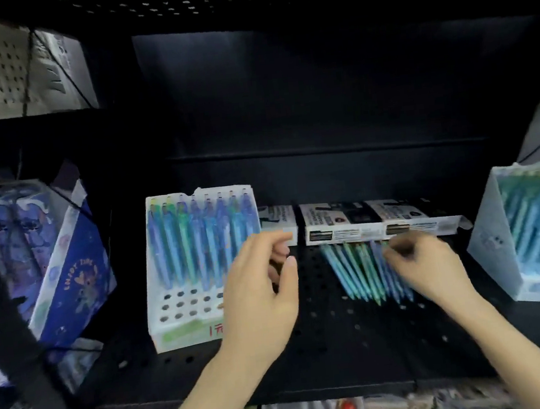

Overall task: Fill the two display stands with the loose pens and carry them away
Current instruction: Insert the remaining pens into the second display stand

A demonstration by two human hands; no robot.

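Note:
A white display stand (187, 316) stands on the black shelf at left, with a back row of blue and green pens and several vacant holes in front. A second white stand (495, 234) full of teal pens stands at the right edge. Several loose blue-green pens (355, 272) lie in a bunch on the shelf between them. My left hand (258, 292) hovers beside the left stand's right side, fingers loosely curled, holding nothing. My right hand (428, 267) is blurred and lies over the right part of the loose pens; whether it grips any I cannot tell.
Flat white and black boxes (363, 221) lie along the back behind the loose pens. A blue illustrated box (51, 260) leans at the left. The perforated black shelf (327, 348) has a front edge near my forearms; more goods show below it.

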